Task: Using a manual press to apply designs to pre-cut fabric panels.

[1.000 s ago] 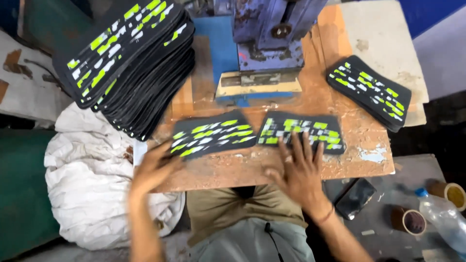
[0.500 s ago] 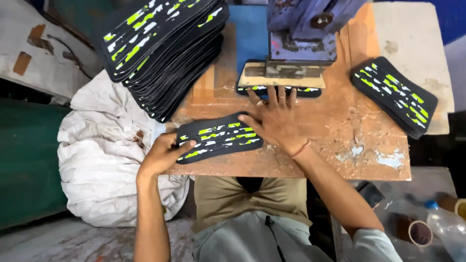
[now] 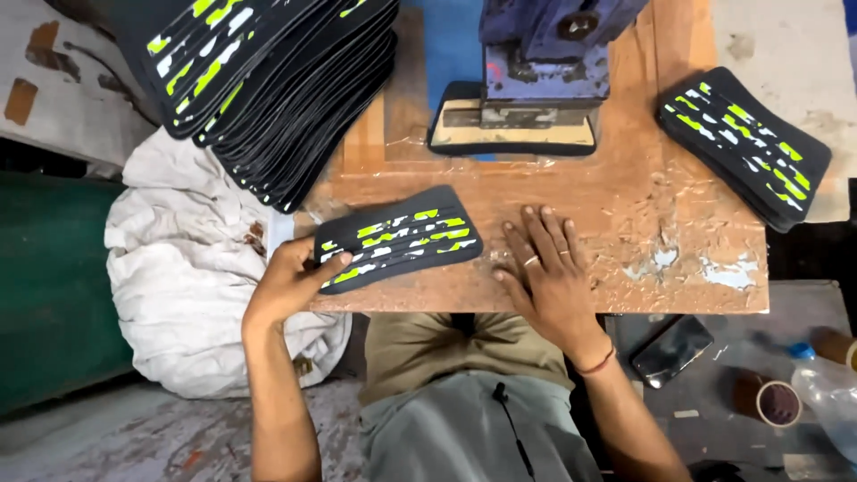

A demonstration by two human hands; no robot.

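Note:
My left hand (image 3: 290, 284) grips the left end of a black foam piece (image 3: 399, 236) printed with green and white marks, lying at the wooden table's near edge. My right hand (image 3: 546, 270) rests flat on the table (image 3: 625, 205) just right of that piece, fingers spread, holding nothing. A second black piece (image 3: 511, 125) sits under the blue press machine (image 3: 549, 49) at the table's far side.
A tall fanned stack of printed black pieces (image 3: 268, 80) fills the far left. A smaller stack (image 3: 745, 143) lies at the far right. White sacks (image 3: 187, 268) sit left of the table. A phone (image 3: 671, 350), a cup (image 3: 777, 403) and a plastic bottle (image 3: 826, 393) lie at lower right.
My right hand slid one piece under the press, then drew back to the near table edge and lies flat. My left hand kept hold of the other piece.

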